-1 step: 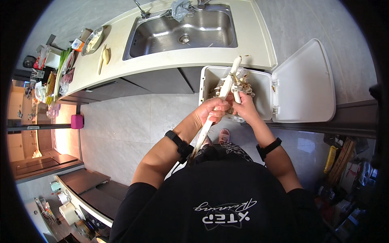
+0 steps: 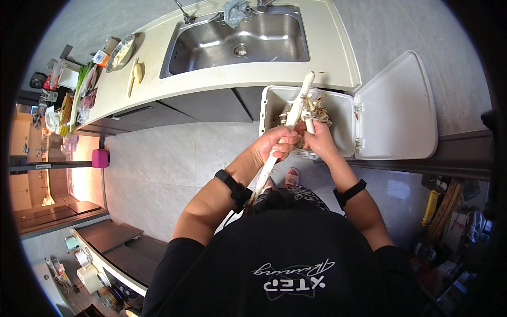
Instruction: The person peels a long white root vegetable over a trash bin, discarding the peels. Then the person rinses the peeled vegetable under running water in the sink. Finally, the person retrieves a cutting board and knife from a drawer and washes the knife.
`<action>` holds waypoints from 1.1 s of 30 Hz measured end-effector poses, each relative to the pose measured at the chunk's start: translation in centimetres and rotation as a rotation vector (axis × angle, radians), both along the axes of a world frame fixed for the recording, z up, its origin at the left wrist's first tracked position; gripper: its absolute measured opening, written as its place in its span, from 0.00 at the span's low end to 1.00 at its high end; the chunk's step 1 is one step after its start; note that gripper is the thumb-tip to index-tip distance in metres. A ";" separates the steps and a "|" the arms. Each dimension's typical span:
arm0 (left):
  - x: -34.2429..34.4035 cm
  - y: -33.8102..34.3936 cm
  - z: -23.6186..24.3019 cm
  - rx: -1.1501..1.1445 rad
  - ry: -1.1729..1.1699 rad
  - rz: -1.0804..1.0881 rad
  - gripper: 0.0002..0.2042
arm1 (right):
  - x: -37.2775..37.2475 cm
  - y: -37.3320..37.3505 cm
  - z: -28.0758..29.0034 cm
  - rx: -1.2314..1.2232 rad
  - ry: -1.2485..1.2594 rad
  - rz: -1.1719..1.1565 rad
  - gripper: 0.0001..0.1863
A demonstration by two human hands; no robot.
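Note:
A long, pale, peeled root (image 2: 296,110), which looks like a yam, slants across the front of my body with its far end over an open white bin (image 2: 345,127). My left hand (image 2: 279,142) is wrapped round it near its middle. In my right hand (image 2: 321,140) is a white-handled peeler (image 2: 310,126), its head close against the root's right side. Peelings (image 2: 320,112) lie in the bin below, partly hidden by my hands and the root.
The bin's lid (image 2: 397,113) stands open to the right. Ahead is a cream counter (image 2: 153,79) with a steel sink (image 2: 237,50). Two pale peeled pieces (image 2: 135,76) and a bowl of pale food (image 2: 121,54) rest at its left, near green stalks (image 2: 82,82).
The peeler and my right fingers have shifted very slightly. My left hand keeps its hold on the root.

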State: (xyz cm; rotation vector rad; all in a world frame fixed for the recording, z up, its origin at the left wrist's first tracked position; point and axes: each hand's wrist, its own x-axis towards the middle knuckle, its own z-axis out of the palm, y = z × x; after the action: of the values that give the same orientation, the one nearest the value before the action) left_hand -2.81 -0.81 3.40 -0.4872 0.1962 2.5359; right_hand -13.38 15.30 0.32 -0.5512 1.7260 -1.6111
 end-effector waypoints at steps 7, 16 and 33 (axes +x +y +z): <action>0.1 0.3 2.3 -0.785 0.089 0.012 0.16 | -3.2 0.7 -1.2 0.151 0.151 -0.256 0.08; -0.1 2.1 -1.8 -1.642 0.282 0.061 0.17 | 0.5 -0.7 1.0 0.057 -0.127 -0.194 0.30; 1.2 2.6 -1.1 -1.846 0.455 -0.027 0.15 | -5.7 -3.3 2.8 -0.151 -0.110 -0.334 0.13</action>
State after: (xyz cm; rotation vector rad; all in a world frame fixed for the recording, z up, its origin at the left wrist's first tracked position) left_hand -1.64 1.76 2.26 -0.4237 2.6246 1.6278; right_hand -19.09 11.99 3.08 -0.2462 1.6883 -1.9781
